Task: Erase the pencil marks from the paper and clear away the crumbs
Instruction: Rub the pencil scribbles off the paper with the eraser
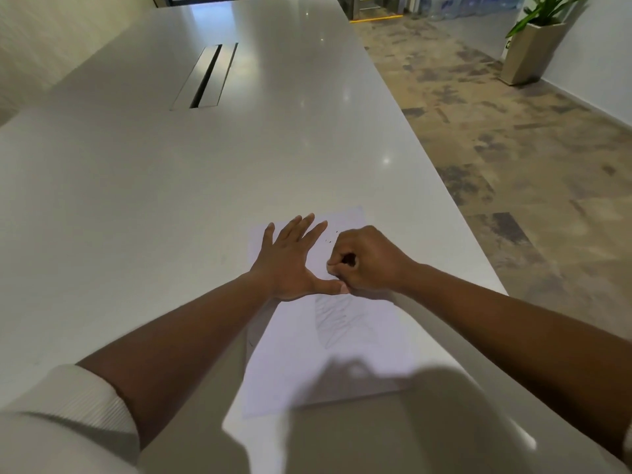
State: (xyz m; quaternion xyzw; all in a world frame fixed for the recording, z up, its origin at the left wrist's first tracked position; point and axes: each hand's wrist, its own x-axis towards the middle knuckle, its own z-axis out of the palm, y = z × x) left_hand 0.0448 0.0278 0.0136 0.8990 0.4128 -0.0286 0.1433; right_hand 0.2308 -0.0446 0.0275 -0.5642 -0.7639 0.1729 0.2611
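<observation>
- Tightly curled, the right hand [364,260] presses its fingertips down on the paper [328,357]; whatever it grips is hidden inside the fist, so I cannot tell what it holds.
- Left hand [290,256] lies flat, fingers straight and spread, thumb tip touching the right hand, pinning the sheet.
- Thin white rectangular paper lies near the counter's right edge, with grey pencil marks [333,319] hatched just below the hands.
- Tiny dark crumbs [331,237] speckle the sheet beyond the right hand.
- Smooth, glossy pale counter [171,186] carries a long metal slot [205,77].
- Mottled floor [513,148]; tapered planter [531,51].
</observation>
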